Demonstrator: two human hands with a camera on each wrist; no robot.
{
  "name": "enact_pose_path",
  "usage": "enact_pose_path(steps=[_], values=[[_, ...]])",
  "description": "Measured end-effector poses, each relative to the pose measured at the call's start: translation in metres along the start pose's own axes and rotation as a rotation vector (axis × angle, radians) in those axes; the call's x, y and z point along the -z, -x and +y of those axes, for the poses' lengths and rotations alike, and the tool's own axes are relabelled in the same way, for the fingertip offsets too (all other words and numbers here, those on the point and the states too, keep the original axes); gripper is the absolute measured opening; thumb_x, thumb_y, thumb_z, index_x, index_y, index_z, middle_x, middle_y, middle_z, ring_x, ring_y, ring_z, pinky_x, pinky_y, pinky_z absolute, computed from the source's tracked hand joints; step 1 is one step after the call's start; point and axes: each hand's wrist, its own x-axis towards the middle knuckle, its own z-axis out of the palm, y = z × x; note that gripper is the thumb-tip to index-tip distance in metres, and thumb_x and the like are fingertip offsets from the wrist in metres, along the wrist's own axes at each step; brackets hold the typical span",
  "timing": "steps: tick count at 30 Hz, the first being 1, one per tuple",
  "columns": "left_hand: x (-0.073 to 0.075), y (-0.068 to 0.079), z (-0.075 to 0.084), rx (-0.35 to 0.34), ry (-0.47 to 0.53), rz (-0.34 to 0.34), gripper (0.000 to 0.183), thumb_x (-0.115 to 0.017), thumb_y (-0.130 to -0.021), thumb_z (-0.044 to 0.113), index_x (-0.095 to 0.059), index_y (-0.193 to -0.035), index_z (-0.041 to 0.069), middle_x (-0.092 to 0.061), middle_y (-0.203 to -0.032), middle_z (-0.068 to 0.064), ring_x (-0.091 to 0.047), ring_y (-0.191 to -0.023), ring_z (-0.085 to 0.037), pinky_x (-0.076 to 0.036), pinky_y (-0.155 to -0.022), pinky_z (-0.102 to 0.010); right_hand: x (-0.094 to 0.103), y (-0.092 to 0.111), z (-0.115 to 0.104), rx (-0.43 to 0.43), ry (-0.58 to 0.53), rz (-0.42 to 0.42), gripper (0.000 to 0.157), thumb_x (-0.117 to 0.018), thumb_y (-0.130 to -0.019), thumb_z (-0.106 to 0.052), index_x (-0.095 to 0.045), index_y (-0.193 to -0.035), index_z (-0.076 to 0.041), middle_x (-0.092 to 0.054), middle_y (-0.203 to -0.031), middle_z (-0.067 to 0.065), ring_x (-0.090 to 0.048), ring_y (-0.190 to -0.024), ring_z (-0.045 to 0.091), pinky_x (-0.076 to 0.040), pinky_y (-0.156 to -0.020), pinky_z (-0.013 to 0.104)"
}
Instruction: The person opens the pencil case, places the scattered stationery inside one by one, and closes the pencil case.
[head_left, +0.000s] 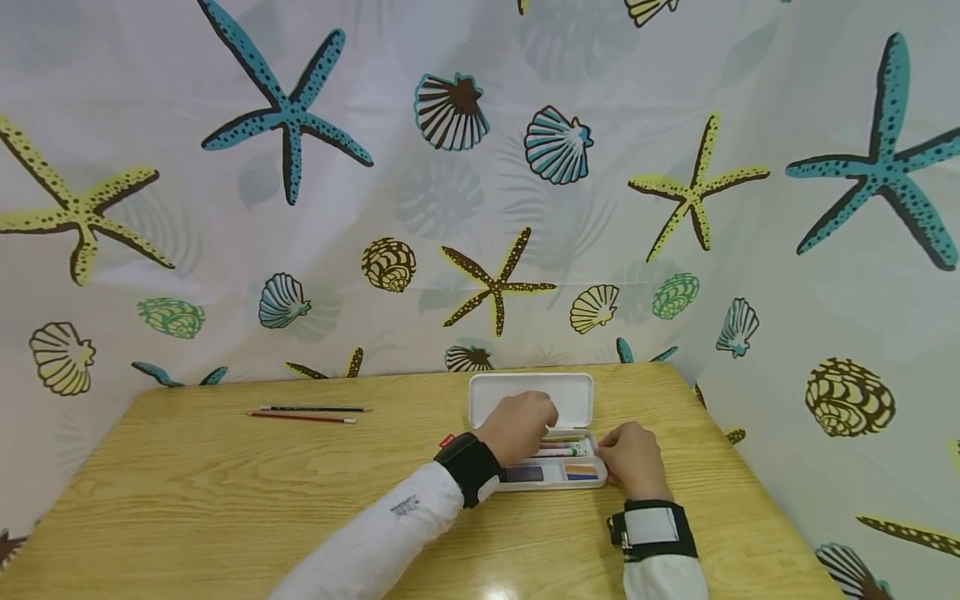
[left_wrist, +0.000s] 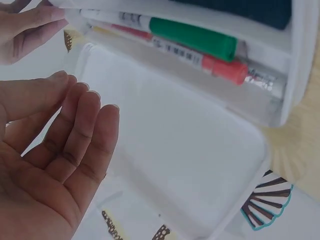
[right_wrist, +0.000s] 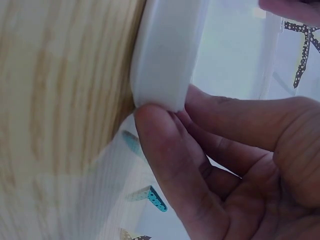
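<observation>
A white pencil case (head_left: 551,487) lies on the table with its lid (head_left: 573,400) folded back. My left hand (head_left: 517,427) hovers over the case; in the left wrist view its fingers are loosely bent, thumb close to the index fingertip, with nothing visible between them. At the case's right end, my right hand (head_left: 636,460) pinches the corner between thumb and fingers. Inside the case lie a green-capped marker (left_wrist: 192,37) and a red-capped marker (left_wrist: 225,69). The front tray holds a dark rectangular piece (head_left: 525,474) and small orange and blue pieces (head_left: 581,472).
A black pencil (head_left: 315,408) and a red pencil (head_left: 303,417) lie side by side on the wooden table (head_left: 225,492), toward the back left. A small red tag (head_left: 447,440) shows beside the left wrist. Patterned cloth (head_left: 480,192) hangs behind the table and along its right side.
</observation>
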Motion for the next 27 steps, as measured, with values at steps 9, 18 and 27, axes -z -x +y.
enact_pose_path(steps=[9,18,27], values=[[0.038,0.021,-0.002,0.009,0.03,0.03,0.016,-0.072,-0.097,0.006,-0.08,-0.108,0.013,-0.071,-0.103,-0.001,-0.069,-0.096,-0.014,-0.055,-0.073,-0.022,-0.002,0.001,0.0,0.003,0.003,-0.007,0.013,-0.072,-0.094,-0.004,-0.074,-0.094,0.01,-0.069,-0.083,0.016,-0.063,-0.066,0.021,-0.051,-0.051,0.027],[0.061,0.049,-0.043,0.03,0.104,0.126,0.015,-0.069,-0.096,-0.002,-0.079,-0.106,0.004,-0.072,-0.103,-0.009,-0.069,-0.099,-0.024,-0.057,-0.082,-0.034,-0.001,0.0,-0.002,-0.013,0.005,-0.023,0.014,-0.071,-0.094,-0.004,-0.073,-0.096,0.01,-0.069,-0.086,0.017,-0.063,-0.068,0.022,-0.051,-0.052,0.027],[0.07,0.094,-0.102,0.161,0.087,0.13,0.015,-0.068,-0.095,-0.006,-0.077,-0.105,0.001,-0.07,-0.1,-0.012,-0.07,-0.096,-0.027,-0.058,-0.082,-0.036,0.0,0.001,-0.001,-0.011,0.005,-0.03,0.016,-0.07,-0.095,-0.004,-0.072,-0.099,0.011,-0.069,-0.087,0.018,-0.063,-0.069,0.022,-0.052,-0.053,0.027]])
